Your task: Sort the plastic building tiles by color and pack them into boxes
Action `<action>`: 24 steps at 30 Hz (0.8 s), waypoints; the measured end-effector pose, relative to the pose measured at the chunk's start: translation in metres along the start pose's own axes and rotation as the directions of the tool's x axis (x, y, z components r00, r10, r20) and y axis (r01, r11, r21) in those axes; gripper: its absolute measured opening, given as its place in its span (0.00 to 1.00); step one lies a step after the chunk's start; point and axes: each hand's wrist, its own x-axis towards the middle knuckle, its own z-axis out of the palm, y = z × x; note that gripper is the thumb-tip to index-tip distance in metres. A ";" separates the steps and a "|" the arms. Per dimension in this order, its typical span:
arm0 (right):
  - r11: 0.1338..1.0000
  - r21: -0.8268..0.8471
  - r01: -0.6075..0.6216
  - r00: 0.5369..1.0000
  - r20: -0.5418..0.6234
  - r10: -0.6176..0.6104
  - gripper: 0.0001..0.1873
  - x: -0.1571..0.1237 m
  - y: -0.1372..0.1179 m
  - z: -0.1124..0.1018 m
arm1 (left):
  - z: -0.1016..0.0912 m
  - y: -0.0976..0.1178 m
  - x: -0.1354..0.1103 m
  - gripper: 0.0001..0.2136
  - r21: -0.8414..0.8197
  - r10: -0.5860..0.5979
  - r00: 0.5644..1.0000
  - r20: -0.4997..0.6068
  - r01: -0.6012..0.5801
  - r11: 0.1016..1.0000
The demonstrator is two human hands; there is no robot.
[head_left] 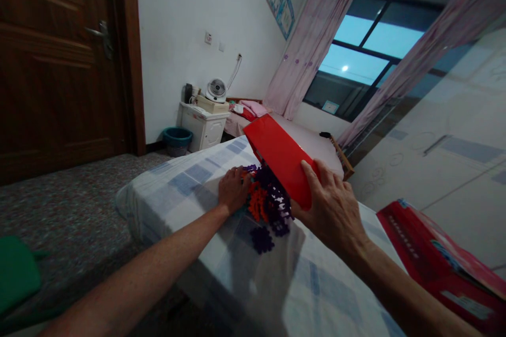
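My right hand (pixel 330 205) grips the near end of a red box (pixel 282 160), which is tilted over a checked bed cover (pixel 197 174). Purple and orange interlocking plastic pieces (pixel 266 200) lie in a heap under the box's lower edge. One purple piece (pixel 261 239) sits apart, nearer to me. My left hand (pixel 233 189) rests on the left side of the heap, fingers curled over some pieces.
A red printed carton (pixel 443 263) lies at the right on the bed. A white cabinet (pixel 205 126) with a small fan (pixel 216 89) stands by the wall, a teal bin (pixel 177 139) beside it. A wooden door (pixel 59 63) is at the left, a green object (pixel 18 274) on the floor.
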 end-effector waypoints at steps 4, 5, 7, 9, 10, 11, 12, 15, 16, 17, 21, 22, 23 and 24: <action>0.999 0.033 0.003 1.000 -0.014 -0.003 0.37 -0.005 0.002 -0.003 | 0.003 -0.003 -0.001 0.17 0.052 0.082 0.997 0.009 -0.082 0.995; 0.999 0.040 0.008 1.000 -0.019 -0.007 0.37 -0.007 0.002 -0.004 | 0.004 -0.004 -0.001 0.16 0.065 0.089 0.996 0.016 -0.090 0.994; 0.999 0.052 0.016 0.999 -0.037 -0.014 0.38 -0.009 0.002 -0.007 | 0.004 -0.004 0.000 0.17 0.076 0.088 0.996 0.025 -0.090 0.993; 0.997 0.071 0.022 0.998 -0.061 -0.017 0.38 -0.011 0.003 -0.009 | 0.004 -0.004 0.000 0.17 0.067 0.077 0.997 0.022 -0.078 0.995; 0.996 0.083 0.022 0.997 -0.072 -0.016 0.38 -0.012 0.004 -0.009 | 0.003 -0.003 0.000 0.18 0.059 0.067 0.998 0.018 -0.068 0.996; 0.995 0.096 0.020 0.997 -0.078 -0.013 0.39 -0.012 0.004 -0.010 | 0.003 -0.002 0.000 0.18 0.051 0.049 0.999 0.014 -0.050 0.997; 0.994 0.110 0.020 0.997 -0.082 -0.011 0.39 -0.013 0.005 -0.011 | 0.002 -0.001 0.000 0.18 0.047 0.032 0.999 0.012 -0.033 0.998; 0.987 0.159 0.018 0.996 -0.086 -0.004 0.39 -0.015 0.006 -0.013 | 0.002 -0.002 0.000 0.19 0.052 0.023 1.000 0.019 -0.024 0.998; 0.984 0.178 0.014 0.996 -0.088 0.002 0.39 -0.016 0.007 -0.014 | 0.002 -0.002 0.000 0.18 0.054 0.031 0.999 0.020 -0.032 0.998; 0.980 0.199 0.005 0.995 -0.094 0.014 0.39 -0.017 0.008 -0.015 | 0.003 -0.004 0.000 0.17 0.053 0.047 0.999 0.020 -0.048 0.997; 0.921 0.362 -0.144 0.973 -0.120 0.199 0.39 -0.019 0.029 -0.018 | 0.007 -0.009 0.001 0.14 0.030 0.116 0.993 0.004 -0.116 0.993; 0.883 0.417 -0.215 0.953 -0.110 0.284 0.38 -0.020 0.040 -0.017 | 0.008 -0.010 0.001 0.15 0.029 0.112 0.994 -0.004 -0.112 0.993; 0.829 0.472 -0.300 0.921 -0.085 0.381 0.38 -0.022 0.054 -0.013 | 0.008 -0.011 0.001 0.16 0.031 0.095 0.995 -0.014 -0.095 0.995; 0.756 0.523 -0.393 0.873 -0.045 0.485 0.37 -0.024 0.070 -0.007 | 0.009 -0.012 0.001 0.17 0.036 0.077 0.997 -0.023 -0.076 0.996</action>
